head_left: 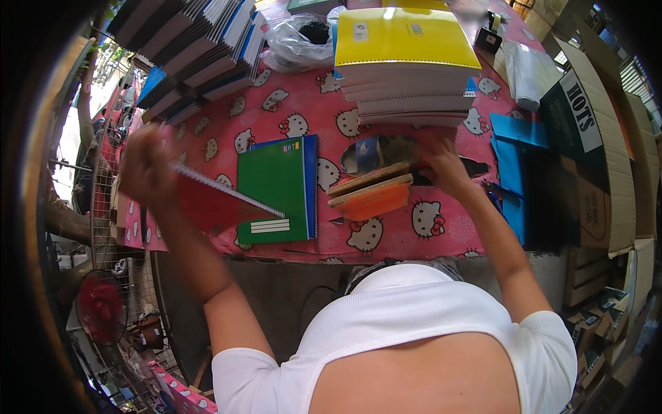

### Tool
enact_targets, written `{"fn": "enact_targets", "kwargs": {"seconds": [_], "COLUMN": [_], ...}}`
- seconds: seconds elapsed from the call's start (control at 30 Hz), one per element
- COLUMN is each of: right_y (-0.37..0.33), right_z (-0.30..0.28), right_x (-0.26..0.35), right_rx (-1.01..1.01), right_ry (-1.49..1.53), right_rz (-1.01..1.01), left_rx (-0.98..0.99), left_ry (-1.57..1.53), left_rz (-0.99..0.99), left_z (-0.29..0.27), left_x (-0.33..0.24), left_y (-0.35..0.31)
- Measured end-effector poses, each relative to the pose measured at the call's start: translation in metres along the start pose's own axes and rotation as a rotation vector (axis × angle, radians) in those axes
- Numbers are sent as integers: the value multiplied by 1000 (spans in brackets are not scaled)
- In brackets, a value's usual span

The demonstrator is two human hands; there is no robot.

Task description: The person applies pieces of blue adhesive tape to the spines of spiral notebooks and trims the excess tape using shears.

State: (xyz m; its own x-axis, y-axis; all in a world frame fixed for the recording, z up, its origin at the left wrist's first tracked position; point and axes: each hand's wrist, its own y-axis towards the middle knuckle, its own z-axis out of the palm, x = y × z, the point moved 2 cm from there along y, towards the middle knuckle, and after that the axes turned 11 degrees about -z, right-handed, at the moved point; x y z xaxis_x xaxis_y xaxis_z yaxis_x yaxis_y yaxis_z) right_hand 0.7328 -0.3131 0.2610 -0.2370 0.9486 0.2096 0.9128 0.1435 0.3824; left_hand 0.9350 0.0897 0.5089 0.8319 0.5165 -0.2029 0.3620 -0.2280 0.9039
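Note:
My left hand [146, 169], blurred by motion, is closed on a red spiral notebook [214, 203] with a white coil. The notebook is tilted, and its coil end crosses a green notebook [272, 186]. That green notebook lies on a blue one [312, 186], whose edge shows at the right. My right hand [445, 169] is at the right of an orange-faced block with brown edges [372, 200], over a dark flat thing [474, 168]. Its fingertips are smeared, so I cannot tell whether they grip anything. A blue-and-grey round object [365, 155] sits behind the block.
Yellow-covered notebooks [407, 41] stand stacked at the back. Another tall notebook stack [193, 55] rises at the back left, beside a clear plastic bag [300, 41]. Blue sheets [510, 165] and a cardboard box [586, 152] are at the right. The pink patterned tablecloth [431, 238] covers the table.

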Motion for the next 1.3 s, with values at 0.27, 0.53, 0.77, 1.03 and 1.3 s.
{"fn": "enact_targets", "kwargs": {"seconds": [0.27, 0.53, 0.77, 1.03, 1.3], "right_y": [-8, 189, 278, 295, 298], "right_z": [-2, -105, -90, -95, -99], "right_x": [-24, 16, 9, 1, 0], "right_rx": [68, -305, 388, 495, 537], "right_ry": [-59, -109, 7, 49, 73], "right_rz": [15, -422, -390, -393, -389], "left_rx": [1075, 1189, 1255, 1178, 1111], "left_ry": [561, 68, -40, -160, -152], "left_rz": [-432, -647, -329, -78, -165], "left_z": [156, 171, 170, 175, 173], "left_x": [14, -67, -166, -163, -171], "left_y": [-196, -156, -181, -184, -182]}}
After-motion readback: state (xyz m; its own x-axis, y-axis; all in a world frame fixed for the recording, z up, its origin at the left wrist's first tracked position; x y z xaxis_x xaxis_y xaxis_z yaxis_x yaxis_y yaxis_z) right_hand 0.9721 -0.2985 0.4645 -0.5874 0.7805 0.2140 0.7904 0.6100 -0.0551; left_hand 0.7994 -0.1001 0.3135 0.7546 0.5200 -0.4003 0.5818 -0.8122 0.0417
